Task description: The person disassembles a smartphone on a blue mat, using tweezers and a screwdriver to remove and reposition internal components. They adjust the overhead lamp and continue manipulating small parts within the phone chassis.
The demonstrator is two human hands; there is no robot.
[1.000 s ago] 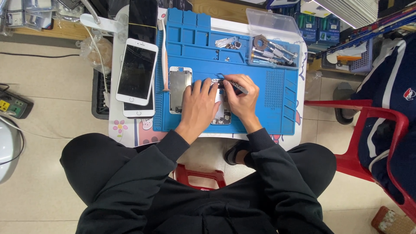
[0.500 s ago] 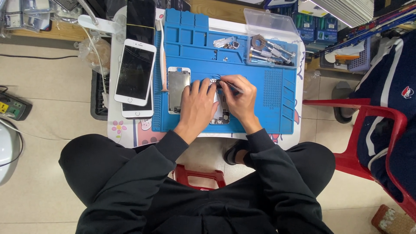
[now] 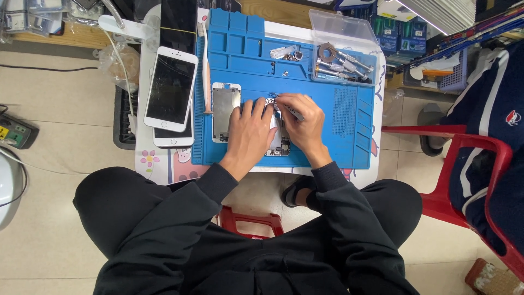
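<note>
An opened phone body (image 3: 280,143) lies on the blue repair mat (image 3: 338,125), mostly covered by my hands. My left hand (image 3: 248,131) rests flat on its left side, fingers spread, holding it down. My right hand (image 3: 303,123) grips a thin dark tool (image 3: 292,111) whose tip meets the top end of the phone. Just left of my left hand lies the detached screen panel (image 3: 225,111), inner side up.
Two white phones (image 3: 170,90) lie stacked left of the mat. Small screws and metal parts (image 3: 288,53) sit in the mat's top trays. A clear box of screwdrivers (image 3: 341,60) stands at back right. A red plastic chair (image 3: 469,175) is to the right.
My right hand has shifted slightly left, bringing the tool tip closer to the top end of the phone. My left hand stays pressed on it.
</note>
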